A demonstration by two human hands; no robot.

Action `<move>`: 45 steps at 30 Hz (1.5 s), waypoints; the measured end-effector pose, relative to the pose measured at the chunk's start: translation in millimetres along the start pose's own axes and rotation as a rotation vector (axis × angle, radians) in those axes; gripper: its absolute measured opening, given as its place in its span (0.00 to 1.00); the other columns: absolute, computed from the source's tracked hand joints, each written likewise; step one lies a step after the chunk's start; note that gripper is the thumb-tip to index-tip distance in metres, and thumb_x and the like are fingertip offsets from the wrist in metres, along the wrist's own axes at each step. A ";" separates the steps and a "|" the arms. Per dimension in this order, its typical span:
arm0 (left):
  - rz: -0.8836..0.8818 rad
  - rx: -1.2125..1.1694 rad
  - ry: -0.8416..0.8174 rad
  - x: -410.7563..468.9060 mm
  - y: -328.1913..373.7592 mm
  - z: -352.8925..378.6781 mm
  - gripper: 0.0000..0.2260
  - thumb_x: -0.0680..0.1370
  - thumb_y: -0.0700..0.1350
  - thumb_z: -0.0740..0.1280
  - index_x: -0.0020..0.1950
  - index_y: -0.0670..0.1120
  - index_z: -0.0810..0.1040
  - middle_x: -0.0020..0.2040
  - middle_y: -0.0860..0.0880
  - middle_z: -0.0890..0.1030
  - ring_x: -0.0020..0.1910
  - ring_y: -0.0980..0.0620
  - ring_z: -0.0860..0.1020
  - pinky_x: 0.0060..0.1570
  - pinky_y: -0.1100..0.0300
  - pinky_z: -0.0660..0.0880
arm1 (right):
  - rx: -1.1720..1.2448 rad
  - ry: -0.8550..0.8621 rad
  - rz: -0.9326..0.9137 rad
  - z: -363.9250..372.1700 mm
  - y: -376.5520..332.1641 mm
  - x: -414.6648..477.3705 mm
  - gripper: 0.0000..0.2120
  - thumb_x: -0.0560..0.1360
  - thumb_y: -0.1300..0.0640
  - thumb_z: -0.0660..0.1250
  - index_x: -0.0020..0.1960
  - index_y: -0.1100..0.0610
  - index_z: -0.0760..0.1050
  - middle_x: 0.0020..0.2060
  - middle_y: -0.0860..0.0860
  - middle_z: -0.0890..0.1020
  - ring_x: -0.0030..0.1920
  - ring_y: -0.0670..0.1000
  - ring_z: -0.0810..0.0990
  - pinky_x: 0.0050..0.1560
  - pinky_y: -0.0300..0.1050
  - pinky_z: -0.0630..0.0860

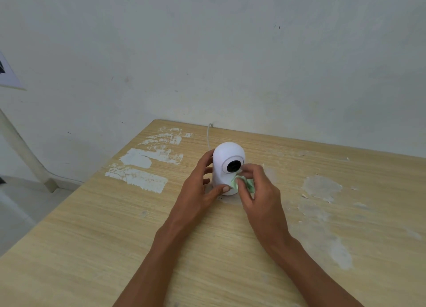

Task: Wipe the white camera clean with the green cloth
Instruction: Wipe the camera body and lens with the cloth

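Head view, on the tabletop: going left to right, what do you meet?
White paint patches → left hand → white camera → green cloth held against it by the right hand → worn grey patch.

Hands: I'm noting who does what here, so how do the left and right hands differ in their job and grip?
The left hand wraps bare around the side of the white camera, thumb at its base, steadying it; the right hand pinches the bunched green cloth. The left hand sits at the camera's side; the right hand works at its front, just below the dark lens. Both meet at the camera on the wooden table.
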State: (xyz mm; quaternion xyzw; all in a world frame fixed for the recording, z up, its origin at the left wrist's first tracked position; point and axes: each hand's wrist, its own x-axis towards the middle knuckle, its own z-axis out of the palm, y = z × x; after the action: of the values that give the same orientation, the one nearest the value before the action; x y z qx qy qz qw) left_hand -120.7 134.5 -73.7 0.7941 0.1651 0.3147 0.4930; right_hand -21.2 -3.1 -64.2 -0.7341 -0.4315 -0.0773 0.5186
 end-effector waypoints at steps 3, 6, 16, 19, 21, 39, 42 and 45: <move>0.013 0.005 -0.016 0.5 -2.4 -0.1 0.35 0.77 0.44 0.76 0.79 0.61 0.64 0.69 0.66 0.75 0.66 0.67 0.76 0.55 0.75 0.75 | 0.040 -0.058 0.022 0.7 0.5 -4.2 0.12 0.81 0.59 0.67 0.63 0.51 0.74 0.51 0.46 0.84 0.53 0.41 0.82 0.51 0.33 0.78; 0.009 0.068 -0.037 -0.6 -1.9 -2.7 0.37 0.78 0.44 0.75 0.82 0.57 0.60 0.73 0.64 0.73 0.67 0.67 0.74 0.57 0.74 0.73 | 0.162 0.022 0.081 -6.0 -2.8 0.7 0.12 0.80 0.59 0.68 0.60 0.47 0.74 0.46 0.40 0.83 0.50 0.40 0.83 0.45 0.26 0.74; 0.257 0.183 0.131 -22.0 32.3 1.8 0.17 0.77 0.54 0.72 0.63 0.55 0.76 0.52 0.58 0.79 0.47 0.54 0.80 0.42 0.67 0.74 | 0.539 0.064 0.268 -12.5 -19.2 5.4 0.10 0.79 0.61 0.71 0.58 0.51 0.77 0.42 0.47 0.86 0.43 0.46 0.87 0.42 0.36 0.80; 0.299 0.230 0.071 -22.5 33.1 10.7 0.19 0.77 0.49 0.76 0.66 0.48 0.77 0.56 0.55 0.80 0.50 0.56 0.80 0.46 0.64 0.77 | 0.639 0.057 0.318 -15.1 -23.1 7.5 0.07 0.78 0.61 0.71 0.55 0.53 0.79 0.41 0.48 0.87 0.42 0.46 0.87 0.41 0.36 0.81; 0.300 0.217 0.096 -21.3 32.7 12.1 0.16 0.78 0.42 0.75 0.65 0.46 0.78 0.55 0.53 0.82 0.49 0.56 0.81 0.47 0.64 0.78 | 0.587 0.063 0.303 -15.4 -22.0 4.3 0.05 0.79 0.59 0.71 0.54 0.52 0.80 0.43 0.48 0.87 0.45 0.47 0.87 0.44 0.39 0.82; 0.113 0.190 0.231 -10.9 9.7 5.1 0.31 0.75 0.55 0.76 0.74 0.62 0.66 0.68 0.62 0.71 0.63 0.62 0.75 0.56 0.69 0.74 | 0.281 0.224 0.300 -22.4 -6.8 7.6 0.07 0.80 0.58 0.69 0.57 0.51 0.79 0.48 0.47 0.83 0.48 0.49 0.83 0.46 0.38 0.80; 0.009 0.116 0.025 -6.6 7.0 8.3 0.44 0.74 0.53 0.78 0.83 0.60 0.55 0.76 0.62 0.68 0.71 0.64 0.71 0.67 0.65 0.71 | 0.169 0.234 0.205 -15.3 -13.9 14.9 0.06 0.79 0.60 0.69 0.55 0.54 0.78 0.48 0.48 0.81 0.48 0.43 0.80 0.45 0.31 0.75; -0.024 0.018 -0.008 -5.0 4.9 8.4 0.39 0.79 0.48 0.74 0.83 0.63 0.56 0.72 0.65 0.75 0.68 0.67 0.76 0.64 0.70 0.75 | 0.093 0.202 0.125 -5.8 -20.1 13.6 0.05 0.79 0.62 0.69 0.55 0.57 0.78 0.48 0.49 0.80 0.47 0.44 0.79 0.45 0.31 0.74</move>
State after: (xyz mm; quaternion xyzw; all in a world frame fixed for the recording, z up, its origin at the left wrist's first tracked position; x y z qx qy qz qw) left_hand -119.1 123.7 -73.7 0.7977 0.1755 0.3039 0.4904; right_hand -25.2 1.5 -40.0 -0.7232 -0.3338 -0.0985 0.5966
